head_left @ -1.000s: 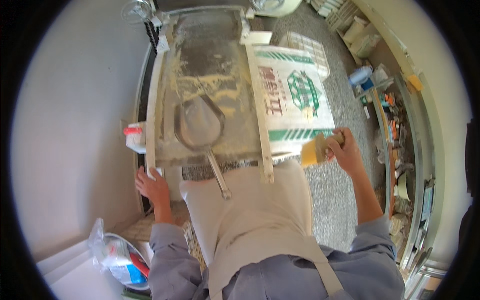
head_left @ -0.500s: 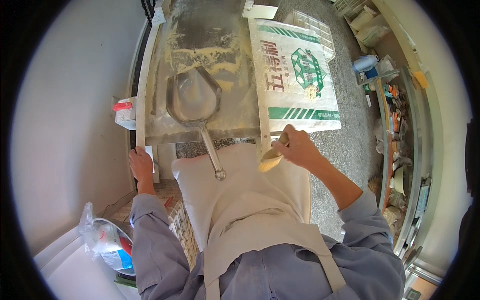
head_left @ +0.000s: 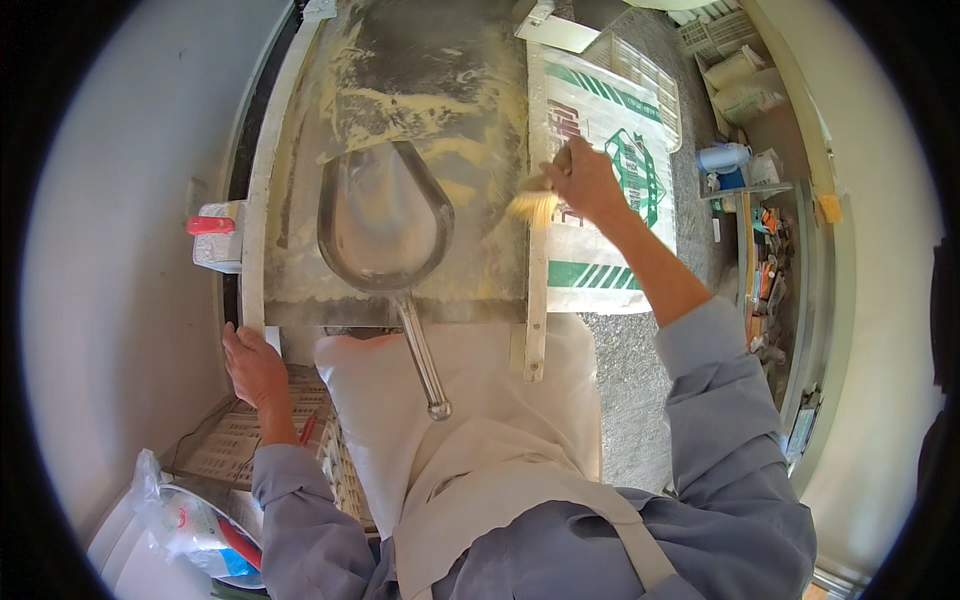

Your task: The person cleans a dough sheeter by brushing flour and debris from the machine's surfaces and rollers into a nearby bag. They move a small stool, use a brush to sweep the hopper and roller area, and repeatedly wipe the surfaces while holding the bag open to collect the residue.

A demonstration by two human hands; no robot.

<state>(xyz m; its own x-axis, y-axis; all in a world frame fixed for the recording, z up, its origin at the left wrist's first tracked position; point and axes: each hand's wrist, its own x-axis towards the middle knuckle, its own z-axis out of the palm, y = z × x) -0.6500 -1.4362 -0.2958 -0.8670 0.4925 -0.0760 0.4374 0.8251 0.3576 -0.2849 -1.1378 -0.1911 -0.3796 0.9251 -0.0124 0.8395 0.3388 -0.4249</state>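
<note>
My right hand is closed around a brush with pale yellow bristles. The bristles are over the right side rail, at the edge of a flour-dusted belt. At the belt's left front corner my left hand has its fingers round the end of the left side rail; its grip is partly hidden. Between my hands a metal scoop lies on the belt, and its handle sticks out past the front edge over my apron.
A white and green woven sack lies right of the belt. A box with a red switch juts out at the left. Crates and a bin with plastic bags stand low on the left. Cluttered shelves line the right.
My right hand has carried the brush forward, from in front of the belt to the right rail. My left hand remains at the left rail's end. The view has shifted.
</note>
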